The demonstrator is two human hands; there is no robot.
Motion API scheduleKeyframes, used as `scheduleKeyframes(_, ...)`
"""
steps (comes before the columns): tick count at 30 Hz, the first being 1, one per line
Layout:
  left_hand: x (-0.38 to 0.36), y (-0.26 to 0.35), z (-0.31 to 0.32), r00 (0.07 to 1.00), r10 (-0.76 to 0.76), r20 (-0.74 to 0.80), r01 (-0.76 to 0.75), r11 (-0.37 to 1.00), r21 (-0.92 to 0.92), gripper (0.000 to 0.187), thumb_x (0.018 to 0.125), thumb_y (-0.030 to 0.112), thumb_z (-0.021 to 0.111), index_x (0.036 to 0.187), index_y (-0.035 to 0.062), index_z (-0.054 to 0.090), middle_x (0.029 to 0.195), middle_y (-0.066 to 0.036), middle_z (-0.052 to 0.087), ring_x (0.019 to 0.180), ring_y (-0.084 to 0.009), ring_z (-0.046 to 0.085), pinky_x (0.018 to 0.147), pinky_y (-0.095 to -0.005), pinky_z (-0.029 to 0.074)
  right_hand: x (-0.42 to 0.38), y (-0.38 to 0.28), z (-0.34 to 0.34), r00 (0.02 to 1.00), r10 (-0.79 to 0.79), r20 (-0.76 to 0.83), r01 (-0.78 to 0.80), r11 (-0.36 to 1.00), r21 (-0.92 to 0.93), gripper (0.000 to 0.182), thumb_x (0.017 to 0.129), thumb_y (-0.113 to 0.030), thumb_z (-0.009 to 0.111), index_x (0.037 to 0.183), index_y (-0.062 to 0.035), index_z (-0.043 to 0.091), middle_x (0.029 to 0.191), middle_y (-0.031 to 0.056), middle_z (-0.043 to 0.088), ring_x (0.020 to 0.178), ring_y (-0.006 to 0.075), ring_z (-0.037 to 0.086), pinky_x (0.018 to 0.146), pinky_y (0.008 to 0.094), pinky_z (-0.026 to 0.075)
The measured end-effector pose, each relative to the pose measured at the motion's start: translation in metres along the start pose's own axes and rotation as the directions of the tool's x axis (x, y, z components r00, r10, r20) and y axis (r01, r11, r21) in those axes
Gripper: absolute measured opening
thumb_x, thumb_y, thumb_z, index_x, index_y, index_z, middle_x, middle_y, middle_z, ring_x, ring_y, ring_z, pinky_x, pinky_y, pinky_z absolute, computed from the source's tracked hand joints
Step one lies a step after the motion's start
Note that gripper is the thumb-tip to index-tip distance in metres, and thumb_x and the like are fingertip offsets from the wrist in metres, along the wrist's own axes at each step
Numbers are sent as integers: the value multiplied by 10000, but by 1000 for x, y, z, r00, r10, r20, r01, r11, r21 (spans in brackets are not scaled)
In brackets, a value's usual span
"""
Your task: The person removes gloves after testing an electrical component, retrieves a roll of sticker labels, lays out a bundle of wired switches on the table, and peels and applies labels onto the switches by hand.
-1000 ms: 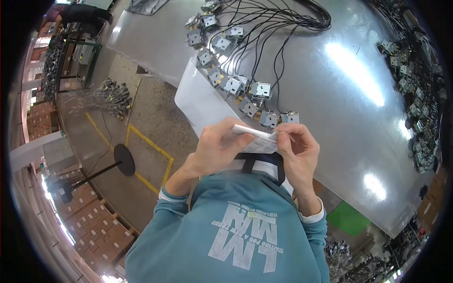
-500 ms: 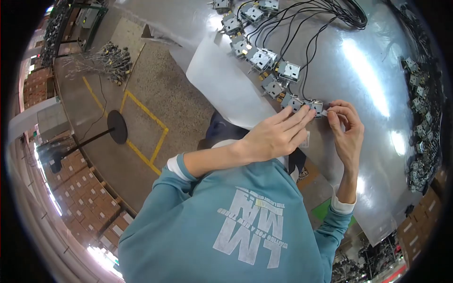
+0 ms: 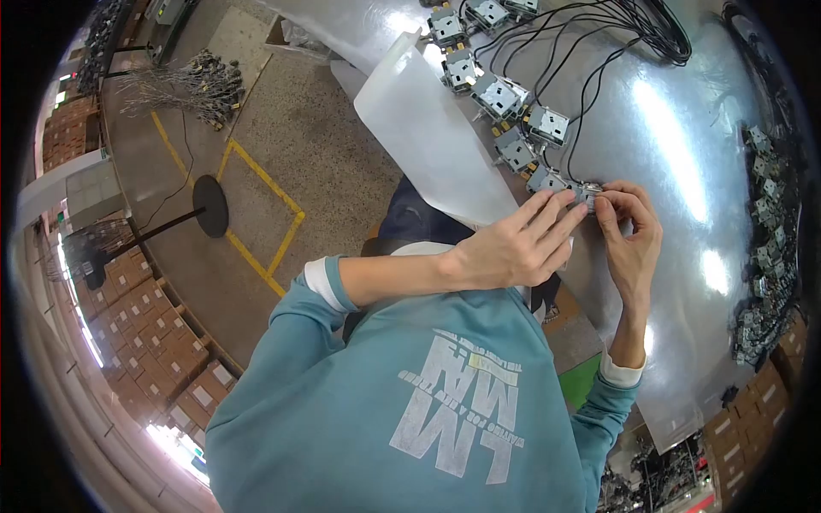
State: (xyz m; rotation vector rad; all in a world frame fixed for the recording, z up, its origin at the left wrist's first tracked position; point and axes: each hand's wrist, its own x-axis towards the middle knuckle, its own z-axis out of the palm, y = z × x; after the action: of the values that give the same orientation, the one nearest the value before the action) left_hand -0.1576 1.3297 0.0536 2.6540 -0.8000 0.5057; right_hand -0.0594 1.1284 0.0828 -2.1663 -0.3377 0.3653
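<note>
Small silver metal boxes with black cables lie in a row on the shiny metal table (image 3: pixel 676 282). At the near end of the row, my left hand (image 3: pixel 513 248) has its fingertips on a metal box (image 3: pixel 587 195), its thumb hidden. My right hand (image 3: pixel 631 231) meets the same box from the right, thumb and index finger pinched at its edge; what lies between them is hidden. Just beyond my left fingertips sit more boxes, a grey one (image 3: pixel 515 150) and a silver one (image 3: pixel 548 126).
Coiled black cables (image 3: pixel 663 34) lie at the table's far side. Many similar metal boxes (image 3: pixel 767 214) line the right edge. A white sheet (image 3: pixel 428 128) hangs over the left edge. On the floor at left stand a round black base (image 3: pixel 210 206) and stacked cartons (image 3: pixel 141 329).
The view has shifted slightly, so the table and boxes appear farther right. My right fingertips are now closer against the box, and the small white piece seen between them before is hidden.
</note>
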Motion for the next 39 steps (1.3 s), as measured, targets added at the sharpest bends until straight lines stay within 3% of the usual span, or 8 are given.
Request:
scheduleKeyframes(11, 13, 4, -7, 994, 54, 97, -75, 969, 234, 260, 932, 212, 601, 1028, -7, 704, 1376, -249, 675, 1260, -369, 640, 1107, -501, 518, -1, 1, 6, 991, -84, -108, 75, 994, -83, 133, 946, -89, 806, 999, 22, 755, 1107, 77, 767, 890, 111, 668, 786, 279, 549)
scheduleKeyframes(13, 14, 5, -7, 991, 72, 117, -101, 958, 270, 264, 937, 214, 598, 1036, -8, 700, 1363, -253, 680, 1246, -368, 643, 1098, -501, 523, 0, 16, 0, 962, 183, -201, -154, 976, 154, 127, 929, -52, 823, 956, 34, 732, 1080, 115, 779, 940, 129, 716, 828, 273, 581)
scheduleKeyframes(19, 15, 5, -2, 993, 73, 91, -94, 962, 255, 292, 949, 230, 595, 1057, -24, 690, 1360, -263, 677, 1231, -384, 646, 1050, -496, 549, -1, 2, 3, 955, 207, -214, -145, 952, 271, 161, 910, -74, 851, 970, 24, 737, 928, 73, 783, 821, 97, 700, 739, 236, 560)
scheduleKeyframes(22, 18, 4, -13, 996, 25, 81, -41, 977, 207, 292, 941, 241, 620, 1063, -13, 694, 1332, -245, 694, 1253, -396, 643, 1040, -499, 553, 3, 15, 6, 952, 214, -217, -192, 974, 119, 170, 923, -86, 837, 992, 25, 729, 959, 82, 786, 821, 93, 699, 732, 233, 556)
scheduleKeyframes(25, 18, -10, -33, 999, -40, -11, 37, 980, -196, 236, 952, 193, 677, 1082, -2, 696, 1235, -211, 736, 1175, -360, 706, 963, -458, 590, 2, 18, -9, 946, 271, -179, -250, 960, 127, 219, 979, -107, 786, 1124, 23, 685, 1008, 106, 771, 956, 141, 717, 849, 293, 575)
scheduleKeyframes(28, 19, -26, -55, 835, -459, 303, 520, 482, -705, 183, 1022, 143, 712, 1161, 23, 704, 1076, -143, 779, 946, -249, 781, 792, -352, 614, -17, 5, -1, 936, 231, -267, -141, 938, 316, 271, 1009, -100, 736, 1237, 15, 645, 1129, 129, 749, 1020, 157, 704, 899, 300, 560)
scheduleKeyframes(31, 28, -43, -65, 769, -591, 246, 480, 277, -833, 214, 1044, 176, 702, 1208, 39, 712, 1076, -116, 781, 962, -170, 759, 807, -328, 599, -25, -53, 34, 961, 39, -275, 166, 716, 678, 294, 974, -28, 746, 1250, 10, 651, 1173, 109, 709, 1056, 137, 678, 949, 273, 536)
scheduleKeyframes(39, 22, -53, -79, 669, -571, 477, 579, -3, -815, 282, 1045, 268, 733, 1103, -7, 721, 923, -17, 737, 837, -40, 621, 716, -241, 522, -37, -39, 62, 978, 63, -201, 75, 788, 611, 298, 941, -43, 813, 1201, 11, 678, 1105, 55, 688, 1026, 130, 658, 913, 270, 530)
